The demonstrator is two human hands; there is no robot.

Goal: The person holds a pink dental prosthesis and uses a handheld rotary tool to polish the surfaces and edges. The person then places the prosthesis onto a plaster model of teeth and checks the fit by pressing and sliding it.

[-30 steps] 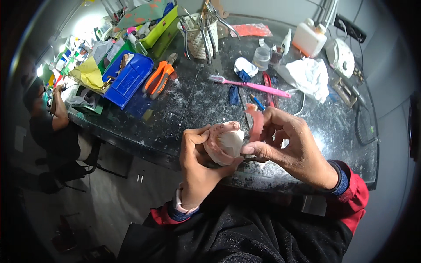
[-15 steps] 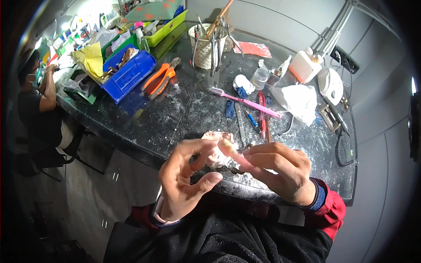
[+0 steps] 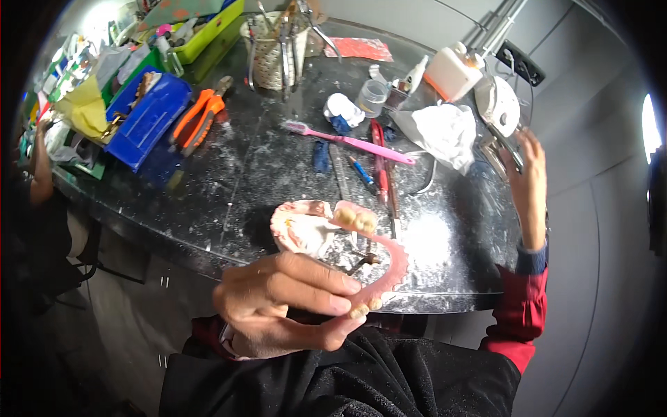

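My left hand [image 3: 292, 299] pinches a pink denture base [image 3: 394, 267] between thumb and fingers, near its lower end. The base is horseshoe-shaped with a scalloped edge. Yellowish teeth [image 3: 356, 219] sit on its upper end, and a few more show beside my fingertips. Behind it on the table lies a whitish-pink plaster dental model [image 3: 302, 226], partly overlapped by the denture. My right hand [image 3: 531, 187] is stretched out to the far right, at a dark handpiece [image 3: 509, 149] lying by a metal holder [image 3: 492, 156]. Its fingers are extended, and they hide part of the handpiece.
A pink toothbrush [image 3: 354, 142], a red tool [image 3: 379, 160] and a small blue tool [image 3: 360, 169] lie mid-table. Orange pliers [image 3: 201, 118] and a blue bin [image 3: 149, 125] are left. Behind stands a tool basket [image 3: 272, 62]. A co-worker's arm [image 3: 42, 163] shows far left.
My right hand has let go of the denture and moved far right to the handpiece. My left hand now holds the denture alone, lower and turned. The view has shifted to the right.
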